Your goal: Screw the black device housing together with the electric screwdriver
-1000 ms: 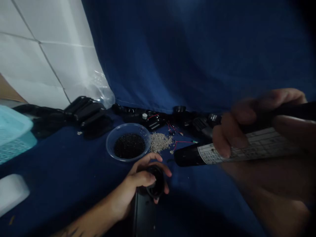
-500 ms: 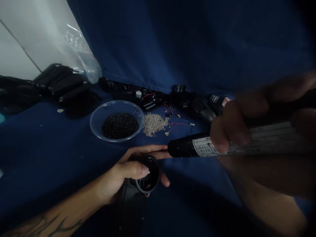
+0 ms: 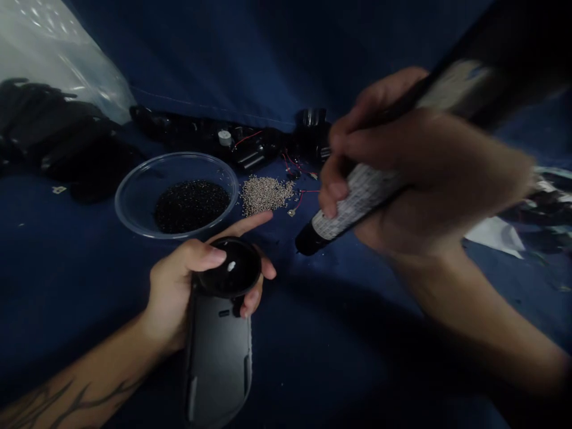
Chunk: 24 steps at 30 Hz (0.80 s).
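My left hand (image 3: 179, 286) is closed round the round head of a black handheld device (image 3: 218, 339) that stands on the blue cloth, forefinger stretched out past it. My right hand (image 3: 415, 161) is wrapped round a black pen-shaped power tool with a white printed label (image 3: 353, 205). The tool slants down to the left and its tip hangs just right of the device's head. A clear plastic bowl (image 3: 134, 199) of small black screws and a loose heap of silver screws (image 3: 266, 193) lie just behind my left hand.
Black device parts with red wires (image 3: 250, 146) line the back edge under a hanging blue cloth (image 3: 250, 53). More black casings (image 3: 53, 137) and a clear plastic bag (image 3: 58, 47) sit at the back left. Paper and scraps (image 3: 496, 235) lie at the right.
My right hand has tilted the tool from level to slanting down, tip nearer the device. My left hand has turned the device so its dark round head faces up. The view has dropped and shifted.
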Available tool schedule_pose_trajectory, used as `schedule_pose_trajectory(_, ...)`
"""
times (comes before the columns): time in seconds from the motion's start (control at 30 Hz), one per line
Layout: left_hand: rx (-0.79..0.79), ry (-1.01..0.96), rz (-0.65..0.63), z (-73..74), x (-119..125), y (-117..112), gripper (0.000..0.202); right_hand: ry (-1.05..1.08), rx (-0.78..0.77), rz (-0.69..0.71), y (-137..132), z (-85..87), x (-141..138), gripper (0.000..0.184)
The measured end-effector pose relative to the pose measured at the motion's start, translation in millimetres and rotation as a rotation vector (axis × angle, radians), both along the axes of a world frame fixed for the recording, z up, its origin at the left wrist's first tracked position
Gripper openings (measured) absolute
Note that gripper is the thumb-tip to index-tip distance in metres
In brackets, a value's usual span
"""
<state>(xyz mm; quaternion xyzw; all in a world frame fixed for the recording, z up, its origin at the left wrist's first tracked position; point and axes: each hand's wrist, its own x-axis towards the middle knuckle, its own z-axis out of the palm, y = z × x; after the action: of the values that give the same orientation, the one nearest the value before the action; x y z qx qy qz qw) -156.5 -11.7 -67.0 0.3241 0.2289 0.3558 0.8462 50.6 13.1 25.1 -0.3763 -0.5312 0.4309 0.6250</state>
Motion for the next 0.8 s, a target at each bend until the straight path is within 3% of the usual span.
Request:
schedule_pose_trajectory(0.13, 0.009, -0.037, 0.031, -1.8, -1, 1, 0.068, -0.043, 0.118, 0.016, 8, -18.3, -8, 0.011)
schedule_pose_trajectory(0.3, 0.023, -0.065, 0.036, -6.0, 1, 0, 0.043, -0.038, 0.124, 0.009, 6, -33.1, -14, 0.012)
schedule_pose_trajectory(0.5, 0.016, -0.052, 0.009, -4.4, 3, 0, 0.036, 0.042, 0.110, 0.048, -4, -30.9, -18, 0.020)
schedule_pose_trajectory(0.67, 0.042, -0.044, -0.011, -5.9, 6, 0, 0.037, 0.037, 0.218, 0.034, 2, -44.0, -20, 0.021)
schedule_pose_trajectory(0.8, 0.051, -0.022, 0.003, -6.6, 6, -2, 0.038, 0.050, 0.223, -0.040, -2, -29.9, -20, 0.022)
